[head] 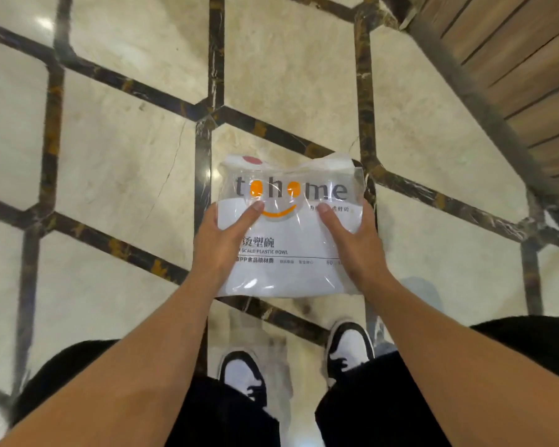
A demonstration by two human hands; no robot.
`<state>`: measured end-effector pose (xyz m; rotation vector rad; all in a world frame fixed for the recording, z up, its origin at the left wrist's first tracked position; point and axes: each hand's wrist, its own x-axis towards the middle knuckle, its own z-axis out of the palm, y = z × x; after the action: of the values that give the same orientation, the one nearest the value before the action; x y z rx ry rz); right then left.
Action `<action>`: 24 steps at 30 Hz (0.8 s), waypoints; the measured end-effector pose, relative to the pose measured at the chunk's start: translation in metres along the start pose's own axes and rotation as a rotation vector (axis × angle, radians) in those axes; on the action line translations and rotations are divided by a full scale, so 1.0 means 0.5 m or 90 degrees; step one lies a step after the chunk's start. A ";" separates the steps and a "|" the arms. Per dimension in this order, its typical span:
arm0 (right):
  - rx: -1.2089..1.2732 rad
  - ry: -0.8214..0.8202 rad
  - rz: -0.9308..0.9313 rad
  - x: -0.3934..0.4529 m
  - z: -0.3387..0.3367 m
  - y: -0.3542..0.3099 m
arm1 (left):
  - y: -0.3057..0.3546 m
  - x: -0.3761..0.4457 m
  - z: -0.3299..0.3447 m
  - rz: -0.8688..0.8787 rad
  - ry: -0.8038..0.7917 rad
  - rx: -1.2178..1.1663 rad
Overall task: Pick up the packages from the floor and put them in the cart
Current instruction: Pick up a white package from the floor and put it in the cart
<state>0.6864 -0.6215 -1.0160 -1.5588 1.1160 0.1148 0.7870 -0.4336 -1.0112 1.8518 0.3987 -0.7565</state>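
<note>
You hold the package (pixel 288 230) up over the marble floor (pixel 117 162), and its slick plastic wrap could slide out if either side loosens. Your left hand (pixel 221 240) and right hand (pixel 352 240) clamp its edges, thumbs on top. No cart is in view.

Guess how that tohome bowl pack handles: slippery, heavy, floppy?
Probably slick: the pack has a glossy, wrinkled film wrap, so thumbs could slide. Likely light, since it is labelled plastic bowls. The left hand and right hand grip its sides and it keeps its shape, so fairly stiff, though the loose film may crinkle.
</note>
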 end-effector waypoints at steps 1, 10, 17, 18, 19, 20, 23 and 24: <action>-0.003 0.000 0.012 -0.037 -0.029 -0.032 | 0.032 -0.044 -0.010 -0.005 -0.008 0.003; 0.060 0.081 0.015 -0.422 -0.405 -0.444 | 0.500 -0.497 -0.028 0.090 -0.095 0.009; 0.103 0.203 -0.077 -0.721 -0.735 -0.785 | 0.914 -0.819 -0.001 0.209 -0.253 -0.028; 0.113 0.222 -0.098 -0.767 -0.776 -0.825 | 0.968 -0.862 0.010 0.229 -0.286 -0.024; 0.114 0.252 -0.118 -0.808 -0.815 -0.859 | 1.015 -0.900 0.023 0.254 -0.317 -0.026; 0.114 0.283 -0.138 -0.854 -0.852 -0.886 | 1.059 -0.937 0.036 0.278 -0.348 -0.025; 0.126 0.383 -0.188 -0.986 -0.952 -0.927 | 1.160 -1.059 0.081 0.355 -0.430 0.002; 0.137 0.414 -0.196 -1.032 -0.982 -0.928 | 1.184 -1.101 0.099 0.370 -0.462 0.010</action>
<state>0.4903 -0.7724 -0.2026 -1.5897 1.3045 -0.7431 0.7097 -0.6733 -0.2412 1.4582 -0.5853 -0.9416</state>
